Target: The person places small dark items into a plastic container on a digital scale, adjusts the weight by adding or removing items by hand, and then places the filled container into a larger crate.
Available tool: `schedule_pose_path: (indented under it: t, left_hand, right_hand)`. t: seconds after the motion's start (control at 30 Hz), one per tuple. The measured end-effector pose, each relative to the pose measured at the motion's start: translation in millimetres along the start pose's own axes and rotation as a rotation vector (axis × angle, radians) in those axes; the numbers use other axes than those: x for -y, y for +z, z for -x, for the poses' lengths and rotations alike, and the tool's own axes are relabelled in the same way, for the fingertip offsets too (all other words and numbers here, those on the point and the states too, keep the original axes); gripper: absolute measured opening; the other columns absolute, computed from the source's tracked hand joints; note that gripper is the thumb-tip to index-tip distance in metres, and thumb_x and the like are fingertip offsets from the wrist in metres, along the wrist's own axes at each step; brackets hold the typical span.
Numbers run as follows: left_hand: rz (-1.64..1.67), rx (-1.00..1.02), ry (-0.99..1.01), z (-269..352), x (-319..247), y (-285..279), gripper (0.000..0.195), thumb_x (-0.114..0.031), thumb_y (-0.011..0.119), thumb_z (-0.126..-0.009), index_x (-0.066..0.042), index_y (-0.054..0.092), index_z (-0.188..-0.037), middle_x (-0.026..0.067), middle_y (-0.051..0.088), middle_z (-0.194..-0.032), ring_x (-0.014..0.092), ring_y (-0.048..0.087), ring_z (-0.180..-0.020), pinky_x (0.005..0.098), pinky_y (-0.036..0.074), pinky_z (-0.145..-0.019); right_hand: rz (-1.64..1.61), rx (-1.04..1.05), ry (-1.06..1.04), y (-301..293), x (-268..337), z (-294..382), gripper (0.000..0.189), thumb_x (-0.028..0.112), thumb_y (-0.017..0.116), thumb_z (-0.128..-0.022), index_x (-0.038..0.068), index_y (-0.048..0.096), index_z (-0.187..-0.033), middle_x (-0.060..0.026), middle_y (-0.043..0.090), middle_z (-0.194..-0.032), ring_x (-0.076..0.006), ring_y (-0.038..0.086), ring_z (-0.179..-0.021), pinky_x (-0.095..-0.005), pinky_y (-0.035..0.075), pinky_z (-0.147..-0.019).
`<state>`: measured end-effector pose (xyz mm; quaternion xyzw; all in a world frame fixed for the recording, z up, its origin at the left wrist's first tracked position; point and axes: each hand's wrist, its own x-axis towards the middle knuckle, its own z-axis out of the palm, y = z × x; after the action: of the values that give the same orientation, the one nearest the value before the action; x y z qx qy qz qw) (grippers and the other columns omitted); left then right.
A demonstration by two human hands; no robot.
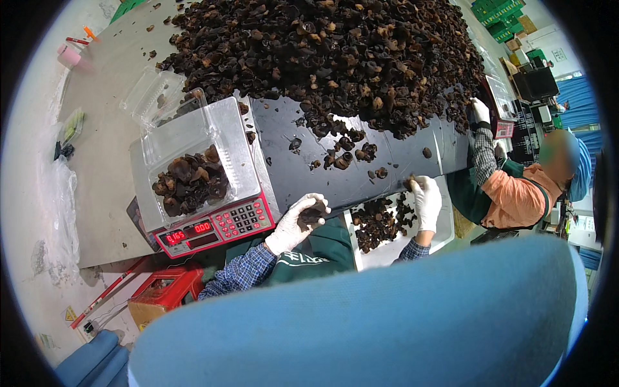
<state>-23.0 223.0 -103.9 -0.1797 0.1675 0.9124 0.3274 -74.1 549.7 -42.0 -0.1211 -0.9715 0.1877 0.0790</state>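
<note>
In a white glove, my left hand (296, 223) curls around a dark piece of wood ear fungus (312, 215) just off the near table edge. My gloved right hand (426, 200) pinches a small brownish fungus piece (409, 183) above a white plastic bin (447, 213). Small dark fungus scraps (375, 225) lie in that bin. To the left, a red digital scale (268, 220) carries an open clear plastic clamshell box (231, 176) filled with fungus pieces (191, 179). A few loose fungus pieces (344, 159) rest on the dark tabletop (285, 169) ahead of my hands.
A large heap of wood ear fungus (329, 58) covers the far side of the table. Another clear clamshell (150, 99) lies behind the scale. At right, a co-worker (512, 193) reaches a gloved hand (480, 111) to the heap's edge. A red stool (167, 285) stands below the scale.
</note>
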Motion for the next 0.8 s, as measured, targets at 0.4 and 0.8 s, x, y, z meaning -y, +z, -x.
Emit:
schedule_pose_path:
  t: [0.4,0.8]
  left_hand:
    - [-0.07,0.059,0.0,-0.5,2.3,-3.4,0.015,-0.014,0.058,-0.092,-0.009,0.062,-0.105,0.0047,0.066,-0.101,0.018,0.064,-0.095,0.029,0.053,-0.076]
    - [-0.101,0.085,-0.01,10.6,4.9,5.6,0.014,-0.014,0.057,-0.091,-0.009,0.062,-0.104,0.0064,0.063,-0.104,0.019,0.06,-0.097,0.0298,0.049,-0.075]
  right_hand:
    - [-0.199,-0.134,-0.49,101.6,84.2,-56.9,0.038,0.017,0.072,-0.078,0.013,0.063,-0.114,-0.0092,0.06,-0.116,-0.0289,0.056,-0.104,-0.0373,0.045,-0.091]
    - [-0.051,-0.184,-0.622,137.4,120.5,-78.1,0.028,0.019,0.073,-0.073,0.013,0.061,-0.098,-0.0049,0.059,-0.092,-0.026,0.054,-0.097,-0.0395,0.04,-0.087]
